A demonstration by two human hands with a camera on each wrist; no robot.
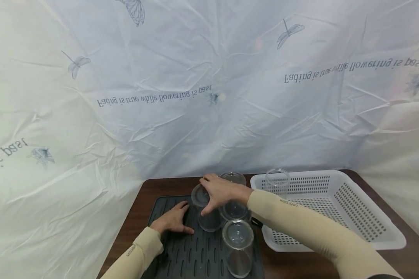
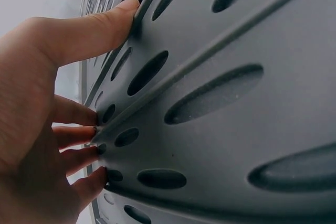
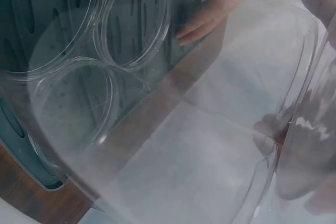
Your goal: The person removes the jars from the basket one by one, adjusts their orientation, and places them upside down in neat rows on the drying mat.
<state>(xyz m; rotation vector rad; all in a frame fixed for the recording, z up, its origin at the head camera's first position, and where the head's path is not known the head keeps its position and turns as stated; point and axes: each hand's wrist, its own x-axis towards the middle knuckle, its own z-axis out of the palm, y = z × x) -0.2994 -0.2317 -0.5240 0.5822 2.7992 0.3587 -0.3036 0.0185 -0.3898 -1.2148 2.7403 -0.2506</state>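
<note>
A clear glass [image 1: 210, 221] stands upside down on a dark ridged drying mat [image 1: 181, 255]. My right hand [image 1: 220, 190] grips this glass near its upturned base, thumb on the near side. Fingers [image 3: 268, 129] of that hand show through the clear wall in the right wrist view. My left hand [image 1: 172, 221] rests on the mat left of the glass, thumb and fingers spread, holding nothing. In the left wrist view its thumb [image 2: 105, 27] and fingertips touch the slotted surface. Another upturned glass [image 1: 238, 248] stands nearer me, with more glasses [image 1: 234, 211] partly hidden behind my right hand.
To the right sits a white perforated plastic basket [image 1: 387, 244] with a clear glass [image 1: 277, 182] in its far left corner. My right forearm crosses over the basket's near left part. A dark wooden table [image 1: 160, 186] lies beneath, with a printed white sheet [image 1: 230, 128] behind.
</note>
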